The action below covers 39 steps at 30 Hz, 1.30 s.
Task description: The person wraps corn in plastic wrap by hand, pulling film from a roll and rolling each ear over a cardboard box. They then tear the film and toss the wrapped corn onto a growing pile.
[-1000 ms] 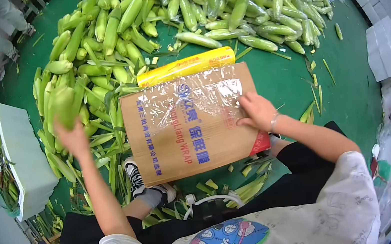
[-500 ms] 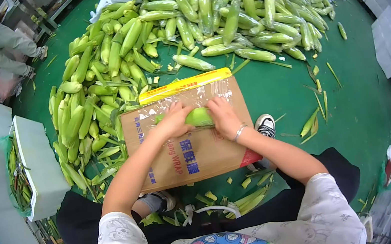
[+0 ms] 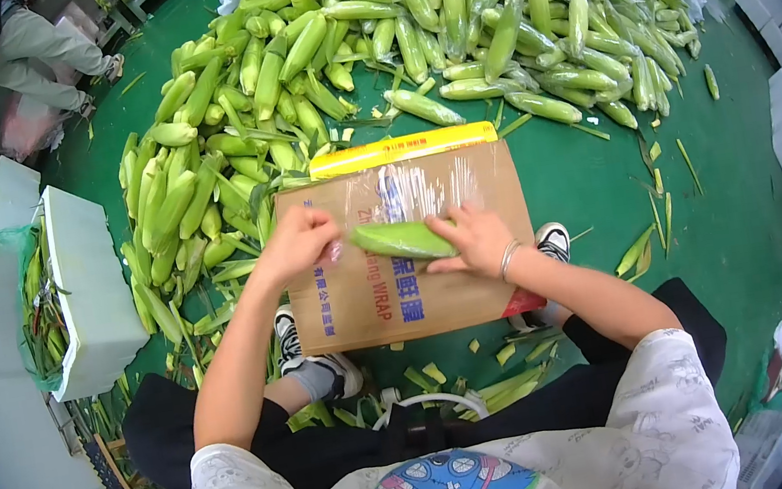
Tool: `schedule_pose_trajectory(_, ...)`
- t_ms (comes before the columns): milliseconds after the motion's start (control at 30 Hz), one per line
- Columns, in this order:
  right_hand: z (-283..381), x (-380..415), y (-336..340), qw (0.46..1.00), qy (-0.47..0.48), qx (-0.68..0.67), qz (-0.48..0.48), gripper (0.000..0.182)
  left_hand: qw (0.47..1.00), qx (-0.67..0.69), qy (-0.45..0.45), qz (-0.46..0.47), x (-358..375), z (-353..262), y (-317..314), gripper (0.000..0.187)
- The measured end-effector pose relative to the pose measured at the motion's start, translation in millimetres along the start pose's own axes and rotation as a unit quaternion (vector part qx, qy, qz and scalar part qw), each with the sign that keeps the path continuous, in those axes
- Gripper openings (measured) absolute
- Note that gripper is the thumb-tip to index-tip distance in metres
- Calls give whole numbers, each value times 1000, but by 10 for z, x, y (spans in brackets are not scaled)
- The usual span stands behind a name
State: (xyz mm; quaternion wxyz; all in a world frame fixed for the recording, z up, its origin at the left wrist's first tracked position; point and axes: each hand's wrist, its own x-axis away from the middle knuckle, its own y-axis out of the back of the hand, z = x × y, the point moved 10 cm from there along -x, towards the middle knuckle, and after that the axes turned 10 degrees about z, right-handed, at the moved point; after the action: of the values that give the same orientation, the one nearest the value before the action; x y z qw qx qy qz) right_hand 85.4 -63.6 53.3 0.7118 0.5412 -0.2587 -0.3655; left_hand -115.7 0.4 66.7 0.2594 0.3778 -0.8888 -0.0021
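Observation:
A green ear of corn (image 3: pixel 398 240) lies slantwise over the cardboard box (image 3: pixel 341 313), with a sheen of clear film on it. My right hand (image 3: pixel 477 240) grips its right end, thumb below and fingers above. Just off its left end, my left hand (image 3: pixel 302 242) is closed in a pinch, with a bit of clear plastic film (image 3: pixel 336 251) showing at the fingertips. More clear film (image 3: pixel 442 176) stretches across the box's far part, beside a yellow strip with red print (image 3: pixel 402 149) along the far edge.
Unwrapped ears of corn (image 3: pixel 173 206) are heaped at left, film-wrapped ears (image 3: pixel 574 45) at far right. A white foam box (image 3: pixel 94 289) stands left. Husk scraps litter the green floor (image 3: pixel 712 227). Another person's legs (image 3: pixel 44 53) show at upper left.
My left hand has come off the corn and moved left, now pinched. The corn has shifted nearer to me, off the film, with my right hand still on it. The view has shifted slightly.

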Motion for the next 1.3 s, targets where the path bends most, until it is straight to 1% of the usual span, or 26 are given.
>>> schedule_pose_trajectory(100, 447, 264, -148, 999, -12, -31, -11, 60, 991, -65, -119, -15, -298, -240, -453, 19)
schedule_pose_trajectory(133, 494, 320, -158, 998, -28, -48, -13, 58, 975, -201, -91, -13, -381, -197, -690, 20)
schedule_pose_trajectory(167, 506, 334, -127, 999, -30, -44, -10, 58, 930, -330, -164, -8, -464, -62, -963, 20)
schedule_pose_trajectory(267, 354, 238, -262, 992, -87, -72, 49, 48, 930, -324, -175, 5, -537, 35, -1082, 19)
schedule_pose_trajectory(333, -89, 54, 22, 972, -198, 35, -119, 39, 936, -305, -173, 33, -527, -18, -1054, 26)
schedule_pose_trajectory(400, -418, -244, 352, 952, -229, 74, -187, 32, 932, -269, -217, -106, -400, -301, -729, 36)
schedule_pose_trajectory(433, -615, -442, 400, 951, -230, 72, -191, 32, 871, -398, -255, -135, -361, -377, -738, 50)
schedule_pose_trajectory(500, -854, -979, -55, 986, -162, -11, 30, 34, 837, -460, -257, -146, -384, -387, -877, 55)
schedule_pose_trajectory(533, -870, -1102, -57, 987, -159, -10, 22, 34, 801, -514, -259, -162, -414, -400, -946, 61)
schedule_pose_trajectory(600, -637, -1246, -638, 891, -84, -367, 253, 41, 799, -533, -225, -162, -680, -227, -886, 71)
schedule_pose_trajectory(667, -523, -1060, -706, 864, -76, -406, 287, 47, 780, -526, -297, -162, -783, -233, -883, 74)
schedule_pose_trajectory(733, -326, -953, -493, 910, 13, -360, 203, 52, 796, -510, -306, -109, -739, -217, -993, 71)
schedule_pose_trajectory(767, -269, -828, -578, 902, 11, -335, 274, 59, 837, -468, -271, -86, -686, -154, -1074, 66)
schedule_pose_trajectory(867, -33, -667, -654, 952, 29, -187, 241, 65, 952, -235, -196, -15, -464, 116, -1430, 62)
schedule_pose_trajectory(900, 32, -593, -763, 963, 15, -140, 232, 69, 954, -140, 162, 209, -222, 511, -1707, 63)
schedule_pose_trajectory(933, 91, -531, -806, 962, 18, -137, 233, 69, 941, 149, 135, 273, 87, 494, -2122, 65)
schedule_pose_trajectory(967, 110, -530, -754, 974, 14, -105, 198, 69, 822, 328, 255, 390, 549, 716, -2572, 65)
schedule_pose_trajectory(1000, 128, -530, -703, 984, 11, -75, 163, 70, 723, 366, 282, 514, 1005, 661, -2798, 68)
schedule_pose_trajectory(1033, 127, -529, -696, 985, 20, -84, 152, 70, 710, 245, 240, 614, 1293, 697, -3018, 71)
schedule_pose_trajectory(1067, 151, -493, -659, 985, 23, -81, 153, 70, 712, 103, 96, 688, 1444, 804, -3195, 70)
schedule_pose_trajectory(1100, 143, -476, -625, 978, 9, -124, 169, 69, 689, 107, 114, 708, 1627, 921, -3292, 67)
schedule_pose_trajectory(1133, 144, -460, -634, 968, -2, -168, 185, 69, 717, 80, 138, 678, 1604, 1121, -3227, 58)
schedule_pose_trajectory(1167, 236, -349, -486, 968, 29, -224, 107, 61, 807, 70, 114, 574, 1402, 1278, -2988, 57)
schedule_pose_trajectory(1233, 400, -149, -409, 917, 55, -364, 154, 48, 940, 23, 39, 337, 1008, 1155, -2260, 54)
schedule_pose_trajectory(1267, 403, -71, -466, 877, -28, -423, 225, 42, 979, -15, -5, 205, 847, 932, -1755, 52)
schedule_pose_trajectory(1300, 446, -25, -586, 825, -106, -470, 296, 37, 973, 30, 165, 161, 932, 737, -1379, 49)
